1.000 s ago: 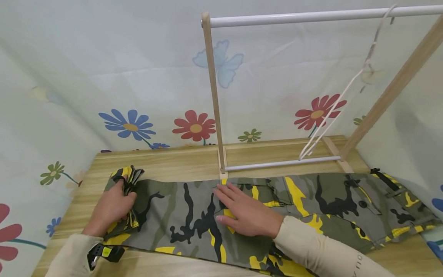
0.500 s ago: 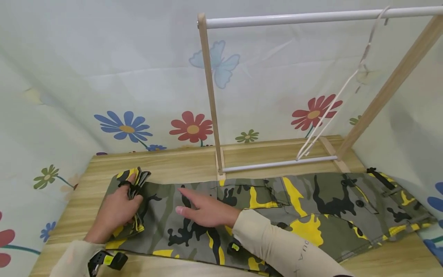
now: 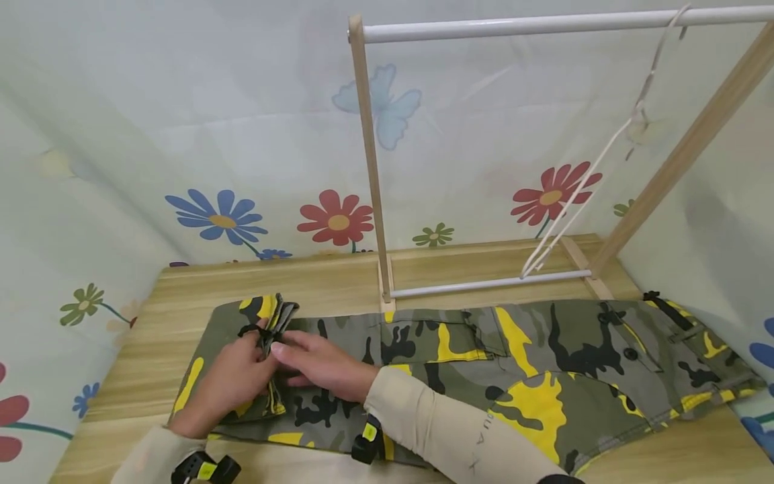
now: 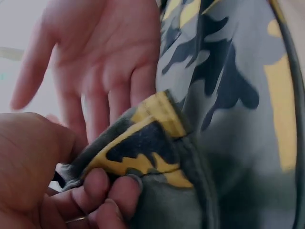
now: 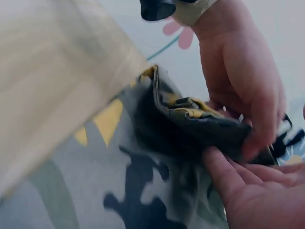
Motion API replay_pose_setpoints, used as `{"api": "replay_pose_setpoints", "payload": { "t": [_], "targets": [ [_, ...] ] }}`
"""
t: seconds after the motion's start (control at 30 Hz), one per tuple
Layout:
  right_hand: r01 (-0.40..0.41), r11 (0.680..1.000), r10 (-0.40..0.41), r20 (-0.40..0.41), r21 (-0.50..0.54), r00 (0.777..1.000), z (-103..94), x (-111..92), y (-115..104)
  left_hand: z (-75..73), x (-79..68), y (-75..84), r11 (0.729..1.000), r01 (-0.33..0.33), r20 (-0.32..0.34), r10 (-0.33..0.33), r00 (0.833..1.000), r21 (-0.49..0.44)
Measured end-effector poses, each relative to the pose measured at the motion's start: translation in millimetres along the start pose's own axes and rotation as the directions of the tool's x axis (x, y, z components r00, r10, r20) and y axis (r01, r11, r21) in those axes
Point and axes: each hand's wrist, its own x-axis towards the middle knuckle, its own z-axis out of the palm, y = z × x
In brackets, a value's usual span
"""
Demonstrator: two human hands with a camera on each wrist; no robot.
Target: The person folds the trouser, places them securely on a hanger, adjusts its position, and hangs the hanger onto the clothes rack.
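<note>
A pair of camouflage trousers (image 3: 532, 336), grey, green, black and yellow, lies lengthwise with the waistband at the right. At the left its leg end is folded back, and the bunched cuffs (image 3: 275, 356) stand up from the cloth. My left hand (image 3: 232, 380) pinches these cuffs between thumb and fingers; the left wrist view shows the fingertips (image 4: 121, 193) curled on the hem. My right hand (image 3: 323, 363) comes from the other side, its thumb right at the cuffs. In the left wrist view its fingers (image 4: 97, 112) are straight, their tips hidden behind the cloth.
A wooden table (image 3: 314, 289) carries the trousers. Behind them stands a rack with wooden posts (image 3: 370, 161) and a white rail (image 3: 508, 27). A white hanger (image 3: 595, 171) hangs from the rail at the right. A flower-printed curtain-like backdrop (image 3: 272, 134) surrounds the table.
My right hand has left the middle of the trousers and moved left to the cuffs. My left hand, still gripping the cuffs, has shifted right, so more of the leg lies folded over.
</note>
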Motion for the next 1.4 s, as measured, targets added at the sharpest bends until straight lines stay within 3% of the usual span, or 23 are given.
{"api": "replay_pose_setpoints", "payload": {
  "t": [0.2,0.33,0.43,0.5,0.6,0.67,0.73,0.8,0.9,1.0,1.2,1.4],
  "targets": [
    [-0.018,0.996,0.031,-0.143,0.088,0.989,6.3,2,1,11.9,-4.2,12.5,0.989,-0.148,0.050,0.147,0.988,0.012],
    [-0.047,0.995,0.068,-0.265,0.087,0.962,1.0,5,4,11.8,-5.0,12.0,0.962,-0.265,0.175,0.274,0.946,-0.070],
    [-0.055,0.995,0.079,-0.321,0.085,0.944,-5.4,6,5,5.0,-3.4,7.3,0.940,-0.295,0.248,0.332,0.910,-0.173],
    [-0.060,0.994,0.087,-0.329,0.090,0.940,-9.5,6,6,-0.8,-0.6,2.3,0.937,-0.293,0.207,0.330,0.921,-0.190],
    [-0.051,0.993,0.081,-0.309,0.103,0.948,-13.3,4,7,-8.7,5.2,-9.4,0.950,-0.301,0.010,0.303,0.953,-0.083],
    [-0.049,0.993,0.079,-0.291,0.110,0.953,-14.7,2,7,-12.3,10.7,-20.8,0.962,-0.272,-0.120,0.271,0.955,0.007],
    [-0.049,0.993,0.078,-0.292,0.106,0.953,-15.2,0,7,-14.4,16.3,-33.5,0.970,-0.230,-0.189,0.242,0.952,0.082],
    [-0.050,0.993,0.079,-0.296,0.103,0.952,-15.7,-2,7,-14.7,23.3,-46.9,0.975,-0.192,-0.188,0.210,0.959,0.112],
    [-0.062,0.994,0.088,-0.312,0.091,0.946,-15.9,-7,5,-12.9,31.0,-62.0,0.984,-0.133,-0.133,0.149,0.980,0.122],
    [-0.065,0.993,0.093,-0.314,0.097,0.945,-16.3,-12,4,-9.6,34.4,-70.1,0.987,-0.105,-0.093,0.116,0.989,0.120],
    [-0.056,0.989,0.096,-0.310,0.136,0.946,-21.1,-24,3,-3.9,33.0,-65.8,0.988,-0.127,-0.064,0.133,0.989,0.088],
    [-0.052,0.984,0.099,-0.284,0.168,0.954,-28.8,-35,4,-3.6,31.0,-63.9,0.995,-0.095,-0.031,0.096,0.995,0.019]
  ]
}}
